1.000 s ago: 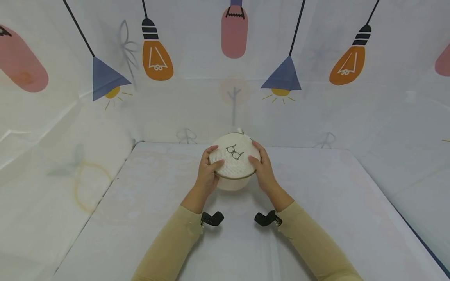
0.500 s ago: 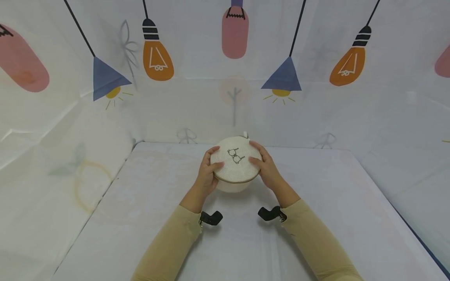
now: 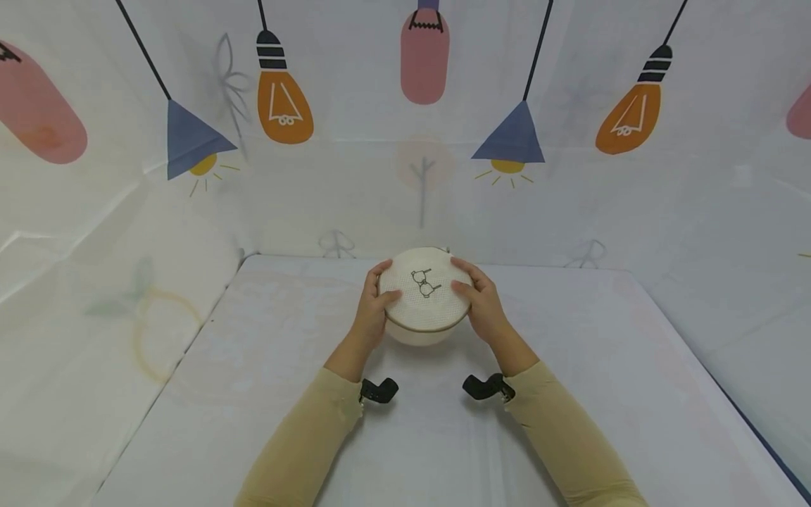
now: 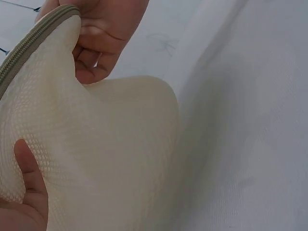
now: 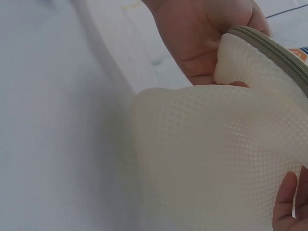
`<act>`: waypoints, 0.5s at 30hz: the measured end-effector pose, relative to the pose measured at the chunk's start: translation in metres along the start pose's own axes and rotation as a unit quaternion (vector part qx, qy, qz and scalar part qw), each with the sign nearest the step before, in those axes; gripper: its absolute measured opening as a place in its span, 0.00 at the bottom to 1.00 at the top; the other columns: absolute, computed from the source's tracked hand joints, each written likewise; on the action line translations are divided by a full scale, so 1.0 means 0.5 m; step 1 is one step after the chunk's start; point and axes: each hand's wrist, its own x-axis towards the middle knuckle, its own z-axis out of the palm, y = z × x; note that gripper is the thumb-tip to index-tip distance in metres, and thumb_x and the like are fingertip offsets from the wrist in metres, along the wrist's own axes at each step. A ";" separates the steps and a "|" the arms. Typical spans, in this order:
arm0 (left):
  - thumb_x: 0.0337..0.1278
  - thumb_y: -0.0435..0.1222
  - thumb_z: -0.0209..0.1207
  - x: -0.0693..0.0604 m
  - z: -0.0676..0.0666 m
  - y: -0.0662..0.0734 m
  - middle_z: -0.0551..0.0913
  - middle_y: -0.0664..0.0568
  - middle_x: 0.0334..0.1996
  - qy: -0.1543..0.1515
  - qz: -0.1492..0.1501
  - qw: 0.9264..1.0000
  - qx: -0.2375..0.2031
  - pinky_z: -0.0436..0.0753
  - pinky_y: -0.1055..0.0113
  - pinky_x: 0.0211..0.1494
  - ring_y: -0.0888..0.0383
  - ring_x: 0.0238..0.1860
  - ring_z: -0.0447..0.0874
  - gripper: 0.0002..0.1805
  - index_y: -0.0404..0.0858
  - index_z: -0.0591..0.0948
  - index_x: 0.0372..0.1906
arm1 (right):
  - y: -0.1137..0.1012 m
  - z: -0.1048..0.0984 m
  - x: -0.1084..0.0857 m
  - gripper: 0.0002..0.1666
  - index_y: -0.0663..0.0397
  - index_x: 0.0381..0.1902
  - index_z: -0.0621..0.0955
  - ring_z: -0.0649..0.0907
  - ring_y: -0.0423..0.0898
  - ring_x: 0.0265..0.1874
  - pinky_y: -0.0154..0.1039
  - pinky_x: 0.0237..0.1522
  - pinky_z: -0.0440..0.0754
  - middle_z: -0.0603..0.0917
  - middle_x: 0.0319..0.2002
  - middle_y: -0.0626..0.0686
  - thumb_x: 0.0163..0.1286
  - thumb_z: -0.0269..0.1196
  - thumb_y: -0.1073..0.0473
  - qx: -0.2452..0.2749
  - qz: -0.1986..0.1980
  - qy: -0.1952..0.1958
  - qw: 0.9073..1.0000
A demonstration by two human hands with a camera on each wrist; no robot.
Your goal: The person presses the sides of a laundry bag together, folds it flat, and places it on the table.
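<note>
A round, cream-coloured mesh laundry bag (image 3: 419, 310) is held at the far middle of the table in the head view. Two small outlines in black thread mark its upper face. My left hand (image 3: 369, 308) grips its left side, thumb on top. On the opposite side my right hand (image 3: 486, 308) holds it the same way. An olive zipper (image 4: 36, 45) runs round the rim in the left wrist view. In the right wrist view the bag's soft mesh wall (image 5: 207, 139) sags below the rim. Whether its base touches the table cannot be told.
The table (image 3: 253, 394) has a white cover. A white curtain (image 3: 355, 183) with printed lamps and bulbs hangs close behind its far edge. More white sheeting (image 3: 70, 282) stands on the left. A black wrist camera (image 3: 380, 391) sits on each forearm.
The bag has shifted slightly right and toward me. A pale tab that stood up at its far rim has dropped almost from view. My right hand has moved a little right. Both hands keep their grip.
</note>
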 end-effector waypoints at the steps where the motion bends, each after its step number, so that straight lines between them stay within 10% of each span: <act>1: 0.59 0.23 0.52 0.001 -0.002 0.001 0.54 0.49 0.78 -0.003 0.004 1.000 0.011 0.50 0.61 0.79 0.54 0.78 0.49 0.36 0.38 0.58 0.74 | -0.001 0.001 0.000 0.32 0.64 0.74 0.63 0.72 0.45 0.64 0.30 0.56 0.77 0.60 0.76 0.56 0.75 0.55 0.69 0.004 0.000 0.002 1.000; 15: 0.65 0.32 0.56 0.015 -0.023 0.021 0.58 0.49 0.76 -0.069 0.019 0.994 0.086 0.52 0.56 0.78 0.52 0.77 0.53 0.32 0.41 0.65 0.74 | -0.009 0.005 -0.009 0.29 0.70 0.72 0.64 0.78 0.43 0.60 0.33 0.56 0.79 0.63 0.75 0.57 0.75 0.54 0.70 0.086 0.000 -0.003 0.996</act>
